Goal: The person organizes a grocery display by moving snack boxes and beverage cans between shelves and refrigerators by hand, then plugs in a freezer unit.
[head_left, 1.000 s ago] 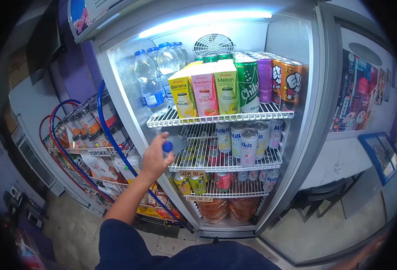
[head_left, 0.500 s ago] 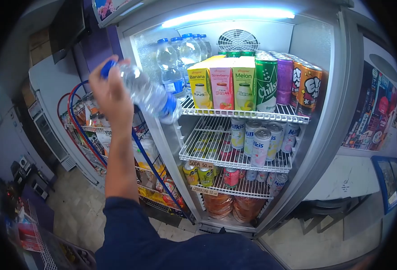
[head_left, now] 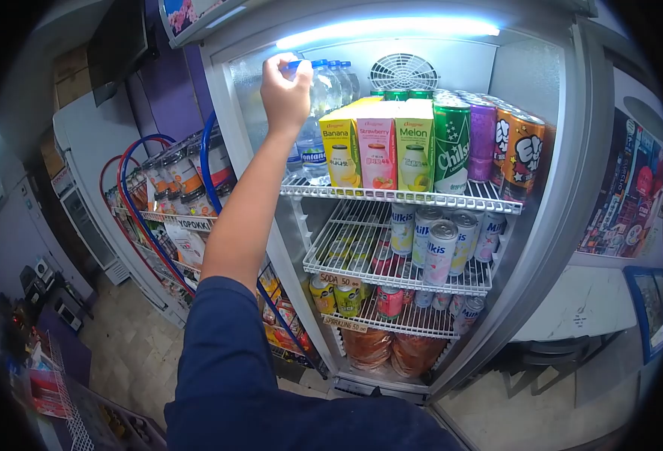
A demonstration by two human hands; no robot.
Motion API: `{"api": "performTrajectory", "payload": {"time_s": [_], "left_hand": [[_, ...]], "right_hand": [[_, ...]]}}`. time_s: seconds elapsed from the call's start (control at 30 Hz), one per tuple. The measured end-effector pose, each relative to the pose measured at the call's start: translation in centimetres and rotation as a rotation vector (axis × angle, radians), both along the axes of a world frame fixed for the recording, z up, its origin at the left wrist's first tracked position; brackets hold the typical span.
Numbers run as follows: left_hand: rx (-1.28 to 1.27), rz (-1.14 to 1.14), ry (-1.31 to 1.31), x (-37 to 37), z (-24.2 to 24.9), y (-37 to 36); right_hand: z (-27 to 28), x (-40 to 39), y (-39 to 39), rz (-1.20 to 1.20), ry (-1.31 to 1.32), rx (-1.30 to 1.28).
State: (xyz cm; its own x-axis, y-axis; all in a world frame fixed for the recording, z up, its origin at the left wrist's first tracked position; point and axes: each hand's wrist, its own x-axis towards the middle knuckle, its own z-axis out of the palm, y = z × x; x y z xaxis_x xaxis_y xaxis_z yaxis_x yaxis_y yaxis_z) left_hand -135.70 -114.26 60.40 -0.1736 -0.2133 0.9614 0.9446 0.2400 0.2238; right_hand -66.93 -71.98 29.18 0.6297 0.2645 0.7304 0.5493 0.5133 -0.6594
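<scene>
My left hand (head_left: 285, 94) is inside the lit fridge at the upper left, its fingers closed around the blue cap of a plastic water bottle (head_left: 299, 66). My hand and wrist hide much of that bottle, which is at the left end of the top shelf (head_left: 406, 197). Just behind and to the right are more water bottles (head_left: 335, 83) with blue caps. Banana (head_left: 339, 154), strawberry (head_left: 376, 154) and melon (head_left: 415, 154) drink cartons stand right of my wrist. My right hand is out of view.
Green, purple and orange cans (head_left: 451, 143) fill the top shelf's right side. Milkis cans (head_left: 440, 252) stand on the shelf below, with more cans (head_left: 346, 297) under them. The fridge door (head_left: 564, 218) is open at right. A snack rack (head_left: 170, 214) stands at left.
My left hand has carried the water bottle from outside the fridge, left of its frame, rightward onto the top shelf. The bottle has gone from tilted to about upright.
</scene>
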Motion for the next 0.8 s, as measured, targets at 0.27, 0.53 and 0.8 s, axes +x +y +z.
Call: {"api": "performTrajectory", "payload": {"time_s": [0.27, 0.53, 0.8], "left_hand": [[-0.185, 0.274, 0.276, 1.2, -1.3, -0.2], [-0.604, 0.152, -0.086, 7.5, -4.2, -6.6], [-0.598, 0.298, -0.067, 9.0, -8.5, -5.4]], "right_hand": [[-0.3, -0.8, -1.0, 0.026, 0.013, -0.027], [-2.0, -0.7, -1.0, 0.046, 0.078, -0.1], [-4.8, 4.2, 2.2, -0.068, -0.156, 0.014]]}}
